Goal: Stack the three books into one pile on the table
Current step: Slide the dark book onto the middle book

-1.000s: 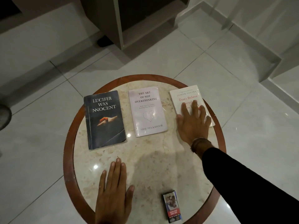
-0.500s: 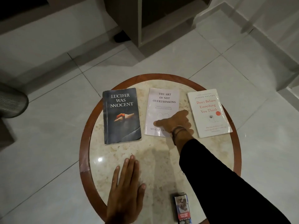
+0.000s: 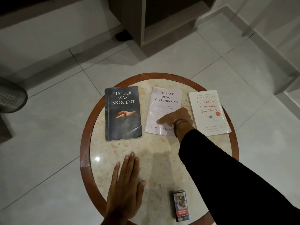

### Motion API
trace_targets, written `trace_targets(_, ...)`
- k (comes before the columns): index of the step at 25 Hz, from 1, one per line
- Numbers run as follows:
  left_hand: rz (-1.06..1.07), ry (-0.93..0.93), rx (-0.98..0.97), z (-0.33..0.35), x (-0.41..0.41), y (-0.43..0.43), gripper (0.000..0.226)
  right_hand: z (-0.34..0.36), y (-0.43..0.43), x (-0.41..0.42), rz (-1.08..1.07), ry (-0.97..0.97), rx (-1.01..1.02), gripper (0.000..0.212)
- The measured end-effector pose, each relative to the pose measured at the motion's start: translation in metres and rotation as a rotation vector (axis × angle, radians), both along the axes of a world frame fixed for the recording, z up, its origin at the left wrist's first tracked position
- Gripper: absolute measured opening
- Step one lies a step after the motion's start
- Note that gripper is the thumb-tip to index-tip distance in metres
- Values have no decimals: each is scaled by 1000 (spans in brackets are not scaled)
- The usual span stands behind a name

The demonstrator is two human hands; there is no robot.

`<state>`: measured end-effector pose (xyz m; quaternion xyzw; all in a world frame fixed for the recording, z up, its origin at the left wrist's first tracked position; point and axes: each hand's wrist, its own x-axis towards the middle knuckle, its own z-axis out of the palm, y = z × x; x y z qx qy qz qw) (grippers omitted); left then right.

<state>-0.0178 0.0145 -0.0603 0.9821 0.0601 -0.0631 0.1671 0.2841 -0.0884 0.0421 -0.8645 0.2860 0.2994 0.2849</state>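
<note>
Round table (image 3: 84, 143) bears three unstacked books; right hand (image 3: 174, 118), shifted from the white book, now rests fingers loosely extended on middle book (image 3: 164, 101); left hand (image 3: 125, 185) spread flat.

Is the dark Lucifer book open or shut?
Shut. The dark Lucifer book lies flat on the table with its whole front cover facing up, and no inside pages show.

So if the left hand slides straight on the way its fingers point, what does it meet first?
Probably the dark book. The left hand lies flat on the table, fingers pointing at the book's near edge, with only bare tabletop between.
</note>
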Motion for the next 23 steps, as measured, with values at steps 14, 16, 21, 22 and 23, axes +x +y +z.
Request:
trace_targets(14,20,24,1,3,0,-2,74,14,46,-22,20,-199,464,18)
trace_targets(16,18,13,-13,3,0,-3,74,1,67,-25,71,-155,438,22)
trace_targets(21,17,-3,-17,7,0,-3,75,-17,79,-27,157,-258,218,17)
trace_targets(22,19,-1,-17,9,0,-3,74,-15,77,-28,168,-284,174,18)
trace_targets(23,19,2,-18,9,1,-3,73,-14,72,-28,162,-308,142,20)
